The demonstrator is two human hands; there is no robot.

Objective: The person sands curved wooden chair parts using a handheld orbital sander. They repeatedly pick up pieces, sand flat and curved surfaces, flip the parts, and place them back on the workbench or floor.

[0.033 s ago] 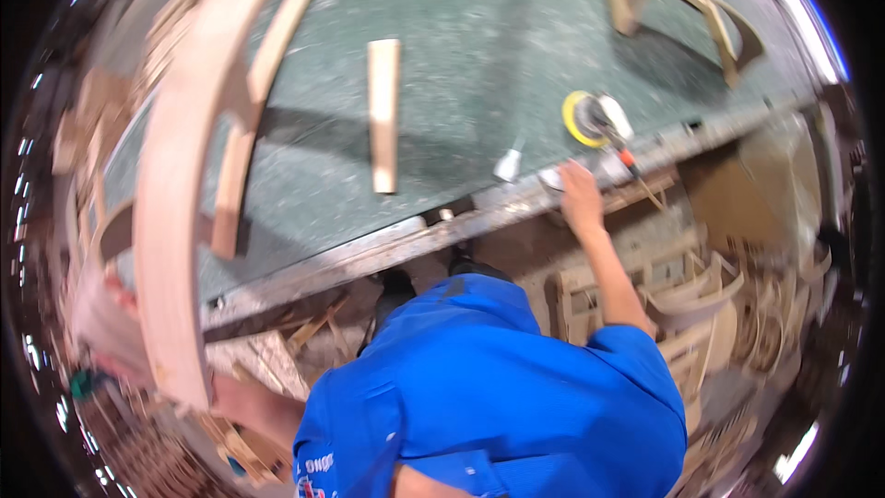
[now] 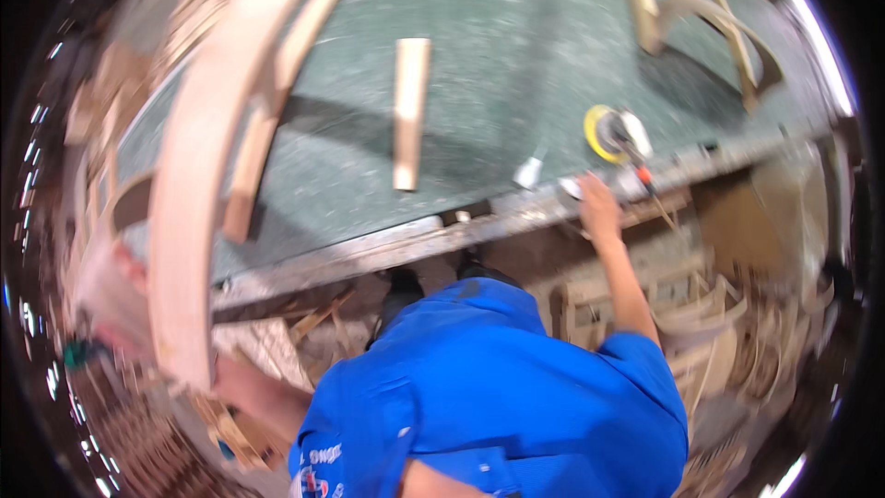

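At the left, my left hand (image 2: 112,302) is showing blurred, at the left edge of a wide curved wooden board (image 2: 198,184), with my forearm passing behind the near end of it. I am seeming to support this board, but I cannot tell whether my grip is closing around it. The board is rising large from the near left toward the far side, over the left part of the green counter (image 2: 479,65). Just to its right, a narrower wooden bar (image 2: 247,180) is slanting the same way.

Farther right, a short wooden strip (image 2: 411,115) is lying alone on the counter, and a small white piece (image 2: 528,172) is resting close to the near edge. Next, my right hand (image 2: 601,210) is reaching to this edge, its fingertips just beside another white thing (image 2: 571,187); whether this grip is holding something, I cannot tell. A yellow-rimmed sander (image 2: 605,134) is lying slightly beyond, and a wooden frame (image 2: 693,9) is standing at the far right.

Compared with an instant ago, everything is appearing slightly more to the right, both hands included, so probably only my head is turning and the work is staying at the same point.
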